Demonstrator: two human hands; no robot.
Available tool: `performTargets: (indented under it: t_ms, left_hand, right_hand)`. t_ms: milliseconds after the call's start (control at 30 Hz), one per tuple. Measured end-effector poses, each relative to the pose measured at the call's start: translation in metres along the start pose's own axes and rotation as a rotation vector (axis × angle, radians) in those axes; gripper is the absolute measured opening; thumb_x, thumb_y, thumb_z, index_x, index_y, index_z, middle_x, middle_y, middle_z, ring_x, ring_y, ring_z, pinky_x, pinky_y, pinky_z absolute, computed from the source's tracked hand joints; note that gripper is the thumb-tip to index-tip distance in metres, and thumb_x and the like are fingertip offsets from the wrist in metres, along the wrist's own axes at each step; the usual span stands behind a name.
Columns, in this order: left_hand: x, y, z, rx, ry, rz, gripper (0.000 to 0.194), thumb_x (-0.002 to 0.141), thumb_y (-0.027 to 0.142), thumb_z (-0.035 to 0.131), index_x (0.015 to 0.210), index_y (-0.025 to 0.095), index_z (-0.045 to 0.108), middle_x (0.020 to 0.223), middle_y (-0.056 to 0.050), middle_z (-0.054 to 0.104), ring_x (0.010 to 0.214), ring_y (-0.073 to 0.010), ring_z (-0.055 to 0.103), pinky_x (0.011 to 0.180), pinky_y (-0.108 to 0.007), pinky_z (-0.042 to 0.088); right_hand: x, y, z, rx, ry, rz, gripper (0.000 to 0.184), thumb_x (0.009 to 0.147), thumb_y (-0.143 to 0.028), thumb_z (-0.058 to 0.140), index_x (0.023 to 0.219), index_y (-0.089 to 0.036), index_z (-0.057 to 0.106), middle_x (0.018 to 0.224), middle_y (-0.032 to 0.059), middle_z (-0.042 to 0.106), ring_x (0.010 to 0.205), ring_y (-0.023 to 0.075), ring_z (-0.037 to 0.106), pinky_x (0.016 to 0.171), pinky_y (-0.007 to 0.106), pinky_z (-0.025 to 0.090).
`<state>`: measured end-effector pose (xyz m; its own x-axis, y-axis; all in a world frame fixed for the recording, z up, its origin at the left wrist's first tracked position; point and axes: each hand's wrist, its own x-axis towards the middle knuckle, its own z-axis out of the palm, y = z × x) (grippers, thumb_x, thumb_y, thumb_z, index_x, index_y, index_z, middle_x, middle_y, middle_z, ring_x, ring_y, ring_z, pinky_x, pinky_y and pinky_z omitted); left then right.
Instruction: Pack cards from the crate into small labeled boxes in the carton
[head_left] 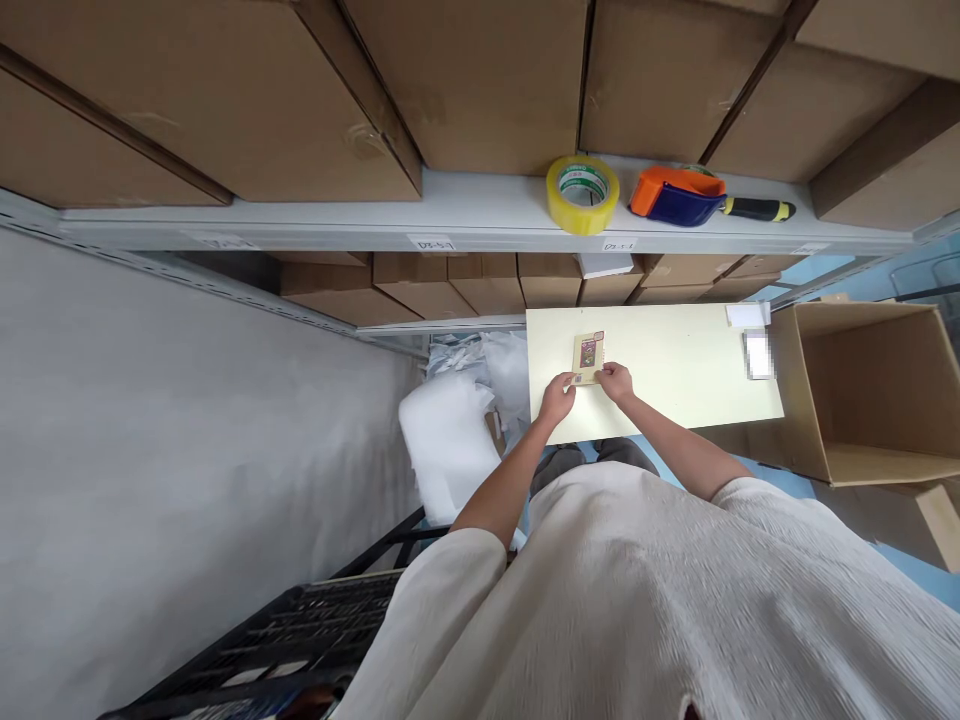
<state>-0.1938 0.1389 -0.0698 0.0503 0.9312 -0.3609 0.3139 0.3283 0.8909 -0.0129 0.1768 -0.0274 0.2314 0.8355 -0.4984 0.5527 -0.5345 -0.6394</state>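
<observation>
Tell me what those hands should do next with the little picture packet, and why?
Maybe ease the small packet flat onto the pale tabletop. The left hand and right hand hold its two near corners, and the tabletop spreads out below. I can't tell whether it's already touching.

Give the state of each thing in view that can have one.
Printed packet: held, picture side up
Left hand: pinching packet's near left corner
Right hand: pinching packet's near right side
Yellow tape roll: on upper shelf
Tape dispenser: on upper shelf
White packing material: heaped
Large carton: open
</observation>
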Motion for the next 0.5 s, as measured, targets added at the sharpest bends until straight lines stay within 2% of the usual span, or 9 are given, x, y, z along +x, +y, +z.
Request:
performTargets:
  t_ms: [100, 233, 367, 500]
  left_hand:
    - [0.002, 0.004, -0.002, -0.084, 0.023, -0.019, 0.037, 0.101, 0.014, 0.051, 0.128, 0.021, 0.074, 0.131, -0.010, 0.079, 0.124, -0.0226, 0.076, 0.117, -0.041, 0.057]
    - [0.004, 0.002, -0.015, -0.048, 0.139, -0.075, 0.034, 0.107, 0.022, 0.047, 0.128, 0.022, 0.075, 0.131, -0.009, 0.081, 0.125, -0.0242, 0.075, 0.117, -0.041, 0.056]
    - [0.004, -0.005, -0.032, 0.018, 0.251, -0.134, 0.037, 0.107, 0.022, 0.049, 0.134, 0.021, 0.074, 0.141, -0.010, 0.078, 0.137, -0.0278, 0.070, 0.123, -0.043, 0.051]
    - [0.002, -0.011, -0.041, 0.030, 0.216, -0.150, 0.046, 0.102, 0.012, 0.048, 0.143, 0.017, 0.070, 0.144, -0.014, 0.076, 0.136, -0.0264, 0.071, 0.122, -0.041, 0.052]
  right_hand:
    - [-0.005, -0.008, 0.003, -0.015, 0.023, -0.115, 0.031, 0.089, -0.035, 0.064, 0.113, -0.022, 0.078, 0.104, 0.0052, 0.081, 0.095, 0.0231, 0.074, 0.097, 0.036, 0.060]
    - [-0.014, -0.014, 0.018, 0.041, -0.152, -0.263, 0.039, 0.103, -0.042, 0.056, 0.129, -0.023, 0.078, 0.127, 0.0086, 0.080, 0.102, 0.0224, 0.076, 0.103, 0.038, 0.060]
    - [-0.015, -0.011, 0.028, -0.049, -0.230, -0.266, 0.034, 0.105, -0.036, 0.057, 0.126, -0.025, 0.081, 0.135, 0.0083, 0.079, 0.117, 0.0252, 0.075, 0.112, 0.041, 0.057]
    - [-0.012, -0.001, 0.029, -0.178, -0.275, -0.240, 0.032, 0.102, -0.028, 0.062, 0.127, -0.026, 0.082, 0.138, 0.0080, 0.078, 0.114, 0.0254, 0.076, 0.113, 0.042, 0.056]
